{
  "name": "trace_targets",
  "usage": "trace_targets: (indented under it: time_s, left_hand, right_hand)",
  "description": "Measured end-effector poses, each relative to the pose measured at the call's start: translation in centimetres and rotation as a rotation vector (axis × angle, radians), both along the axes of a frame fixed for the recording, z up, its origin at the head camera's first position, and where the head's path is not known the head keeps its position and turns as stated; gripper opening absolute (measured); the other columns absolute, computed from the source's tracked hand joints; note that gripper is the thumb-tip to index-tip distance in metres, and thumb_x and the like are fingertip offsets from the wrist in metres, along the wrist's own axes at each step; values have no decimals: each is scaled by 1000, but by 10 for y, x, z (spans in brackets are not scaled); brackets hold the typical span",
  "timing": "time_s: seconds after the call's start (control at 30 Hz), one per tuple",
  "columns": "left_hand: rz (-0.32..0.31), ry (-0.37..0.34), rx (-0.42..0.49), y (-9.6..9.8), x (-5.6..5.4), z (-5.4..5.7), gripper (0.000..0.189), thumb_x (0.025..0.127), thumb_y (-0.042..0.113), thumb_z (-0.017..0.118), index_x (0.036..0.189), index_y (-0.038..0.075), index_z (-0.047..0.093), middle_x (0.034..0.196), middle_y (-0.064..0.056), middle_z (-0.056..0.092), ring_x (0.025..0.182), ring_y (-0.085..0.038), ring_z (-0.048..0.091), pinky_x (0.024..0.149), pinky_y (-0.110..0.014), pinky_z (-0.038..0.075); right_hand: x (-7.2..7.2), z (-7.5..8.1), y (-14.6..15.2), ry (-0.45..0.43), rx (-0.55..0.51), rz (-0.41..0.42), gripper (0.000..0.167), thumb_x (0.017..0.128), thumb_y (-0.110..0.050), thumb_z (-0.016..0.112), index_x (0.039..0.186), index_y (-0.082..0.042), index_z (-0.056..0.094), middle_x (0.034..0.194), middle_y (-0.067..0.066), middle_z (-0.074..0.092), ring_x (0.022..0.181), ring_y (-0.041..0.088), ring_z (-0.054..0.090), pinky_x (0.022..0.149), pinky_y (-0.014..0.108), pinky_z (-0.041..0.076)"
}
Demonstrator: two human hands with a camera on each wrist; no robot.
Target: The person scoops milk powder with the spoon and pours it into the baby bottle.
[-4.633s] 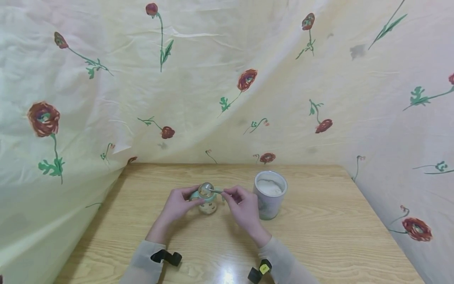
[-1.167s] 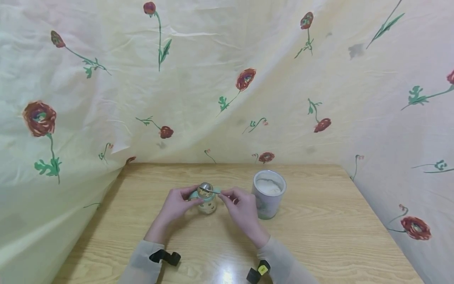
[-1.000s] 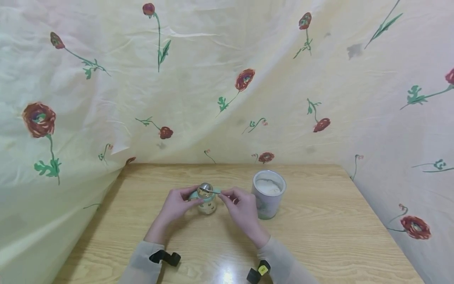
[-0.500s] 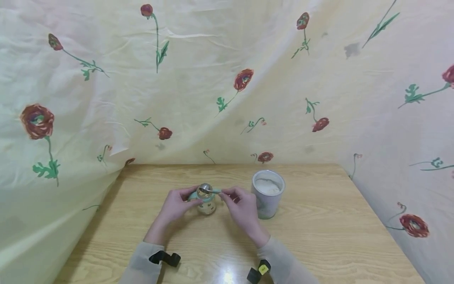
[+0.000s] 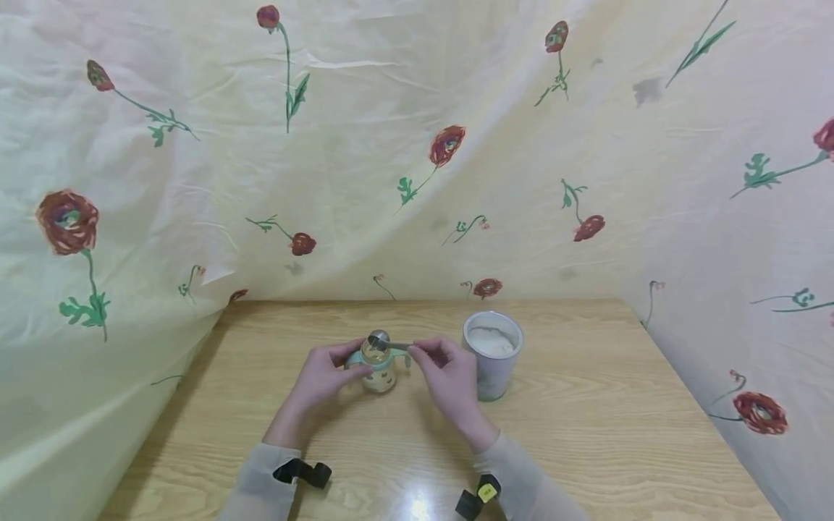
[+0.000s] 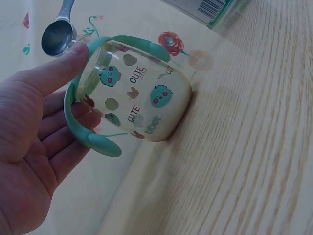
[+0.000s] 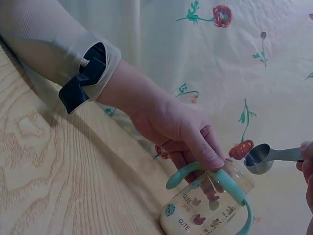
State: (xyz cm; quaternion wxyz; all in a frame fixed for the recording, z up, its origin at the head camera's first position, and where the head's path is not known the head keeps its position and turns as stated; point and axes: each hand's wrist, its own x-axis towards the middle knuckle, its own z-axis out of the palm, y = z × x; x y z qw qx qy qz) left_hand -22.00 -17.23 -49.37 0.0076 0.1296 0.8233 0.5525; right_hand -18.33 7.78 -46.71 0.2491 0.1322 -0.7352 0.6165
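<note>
A clear baby bottle (image 5: 380,380) with green handles and printed cartoon faces stands uncapped on the table. Around its neck, my left hand (image 5: 328,374) holds it, thumb on the near side and fingers behind, as the left wrist view confirms. Pale contents show low in the bottle (image 6: 142,93). Between thumb and fingers my right hand (image 5: 449,376) pinches the handle of a metal measuring spoon (image 5: 378,339). The spoon's round bowl (image 6: 58,37) hangs just above the bottle's mouth, tipped sideways, its bare metal hollow visible. Only the right fingertips (image 7: 307,166) show in the right wrist view.
An open pale canister (image 5: 495,373) of white powder stands right of the bottle, close beside the right hand. The wooden table (image 5: 586,405) ends at a flower-printed cloth (image 5: 365,181) hanging behind and at both sides. Black wrist cameras (image 5: 306,474) sit on both sleeves.
My right hand has shifted slightly right and up, raising the spoon bowl from the bottle's mouth to just above it. My left hand keeps its hold on the bottle.
</note>
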Motion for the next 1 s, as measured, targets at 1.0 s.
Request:
trace_targets:
  time_s: [1.0]
  left_hand:
    - [21, 149, 47, 17, 14, 41, 54, 93, 21, 87, 144, 16, 70, 148, -7, 63, 137, -40, 59, 115, -53, 47]
  right_hand:
    - [11, 49, 56, 93, -198, -40, 8, 92, 10, 77, 98, 5, 73, 93, 8, 75, 74, 10, 66, 65, 18, 56]
